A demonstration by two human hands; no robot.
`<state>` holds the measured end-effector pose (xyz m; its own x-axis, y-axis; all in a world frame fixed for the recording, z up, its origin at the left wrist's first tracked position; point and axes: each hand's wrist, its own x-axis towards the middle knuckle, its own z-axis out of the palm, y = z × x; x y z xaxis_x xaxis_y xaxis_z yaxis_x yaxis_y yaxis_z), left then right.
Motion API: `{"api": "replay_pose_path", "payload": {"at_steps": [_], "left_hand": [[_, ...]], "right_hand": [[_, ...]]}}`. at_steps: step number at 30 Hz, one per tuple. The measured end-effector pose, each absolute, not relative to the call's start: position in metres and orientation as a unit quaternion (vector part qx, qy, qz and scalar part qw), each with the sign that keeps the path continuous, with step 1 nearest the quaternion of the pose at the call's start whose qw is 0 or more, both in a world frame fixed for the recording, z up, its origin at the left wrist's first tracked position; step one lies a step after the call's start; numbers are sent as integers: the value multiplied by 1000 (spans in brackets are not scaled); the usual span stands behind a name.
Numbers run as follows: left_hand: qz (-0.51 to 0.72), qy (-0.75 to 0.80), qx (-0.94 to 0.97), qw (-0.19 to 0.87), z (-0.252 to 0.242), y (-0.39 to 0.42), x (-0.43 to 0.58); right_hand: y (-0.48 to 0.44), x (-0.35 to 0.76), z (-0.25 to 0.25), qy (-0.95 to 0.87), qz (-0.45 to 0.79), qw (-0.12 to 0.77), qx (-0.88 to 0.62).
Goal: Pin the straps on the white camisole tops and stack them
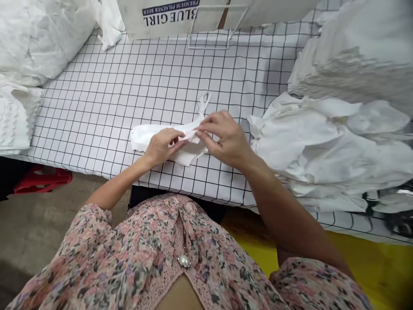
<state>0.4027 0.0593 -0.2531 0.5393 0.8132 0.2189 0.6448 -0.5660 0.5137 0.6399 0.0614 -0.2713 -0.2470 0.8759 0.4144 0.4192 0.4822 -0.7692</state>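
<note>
A small white cloth garment [146, 134] lies on the checked tablecloth in front of me, with a thin looped strap [204, 102] sticking out at its far edge. My left hand [164, 144] rests over the middle of the garment, pinching its fabric between thumb and fingers. At the garment's right end, my right hand [222, 137] pinches a fold of the same cloth with thumb and forefinger. Both hands are close together, and the fabric between the fingertips is partly covered by them.
A loose heap of white garments [309, 142] lies at the right, before a tall neat stack [358, 64]. On the left are a large white bundle [41, 38] and a folded pile [16, 118]. A carton [167, 19] and white wire stand [208, 46] are at the back.
</note>
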Motion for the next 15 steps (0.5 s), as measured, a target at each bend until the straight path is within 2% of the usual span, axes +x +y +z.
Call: {"api": "replay_pose_path", "payload": {"at_steps": [7, 12, 15], "left_hand": [[259, 412, 768, 416, -167, 119, 410], [327, 432, 744, 391, -161, 127, 412], [301, 435, 729, 435, -177, 124, 414]], "right_hand": [[125, 651, -199, -641, 441, 450, -438], [140, 652, -171, -562, 533, 478, -414], [148, 652, -168, -529, 557, 483, -421]]}}
